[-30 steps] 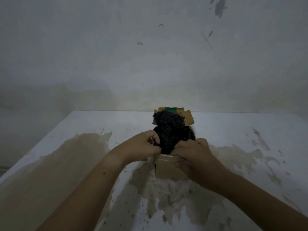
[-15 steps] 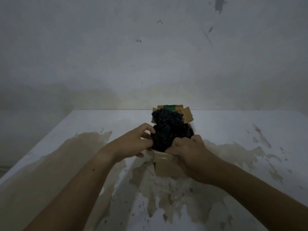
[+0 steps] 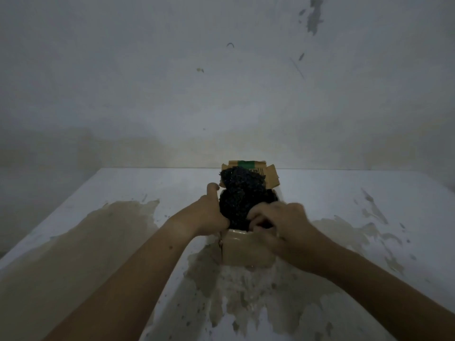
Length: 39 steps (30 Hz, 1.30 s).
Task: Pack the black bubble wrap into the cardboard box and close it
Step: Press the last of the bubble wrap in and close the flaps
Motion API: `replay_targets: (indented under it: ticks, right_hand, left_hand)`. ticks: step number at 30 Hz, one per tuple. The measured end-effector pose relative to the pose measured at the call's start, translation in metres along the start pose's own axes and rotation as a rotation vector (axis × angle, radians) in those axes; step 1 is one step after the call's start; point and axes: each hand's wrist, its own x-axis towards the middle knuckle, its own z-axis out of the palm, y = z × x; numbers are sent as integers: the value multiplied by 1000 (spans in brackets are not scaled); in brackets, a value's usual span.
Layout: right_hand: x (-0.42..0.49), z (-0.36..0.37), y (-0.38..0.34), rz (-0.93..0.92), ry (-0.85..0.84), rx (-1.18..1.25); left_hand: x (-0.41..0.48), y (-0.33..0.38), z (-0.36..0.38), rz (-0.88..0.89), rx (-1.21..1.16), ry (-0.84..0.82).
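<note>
Grip of left hand and blurred right hand curls round crumpled, knobbly black bubble wrap, upright in open brown cardboard box.

My right hand is smeared with blur, its fingertips lost in the bubble wrap, which hides the inside of the box. The print on the back flap (a few dark lines) is too small to read. My forearms run off the bottom edge.
</note>
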Motion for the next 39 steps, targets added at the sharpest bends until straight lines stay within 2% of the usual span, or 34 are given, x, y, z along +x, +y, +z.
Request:
replay_targets:
  ticks: [2,3,6,11,13,16,19,26,31,33,37,39]
  right_hand:
    - [6,-11,14,113,189,-64]
    - [9,-16,21,180,229,-139]
    - [20,-26,34,308,105,-298]
    - [57,-31,34,433,-98,-279]
    - [66,-26,32,407,-117,-268]
    - [67,-24,31,180,-65,-351]
    - [62,-25,29,1,-131,-433]
    - [72,-16,25,85,-397,-530]
    - [85,-11,29,140,-539,-486]
    - [84,-9,29,132,-531,-481]
    - [75,-7,27,104,-445,-465]
    - [70,-8,27,85,-385,-452]
  left_hand:
    - [2,-4,-1,68,11,41]
    - [3,-4,-2,95,35,56]
    - [8,-1,-5,123,138,50]
    - [15,4,-7,120,222,30]
    - [15,4,-6,122,242,43]
    - [13,2,-3,145,219,45]
    - [13,-1,0,155,199,26]
    - [26,4,-9,4,245,-181]
    - [34,10,-13,-27,272,-220]
    - [33,8,-11,-6,253,-182]
    - [19,2,1,179,266,69]
    - [14,3,4,229,293,123]
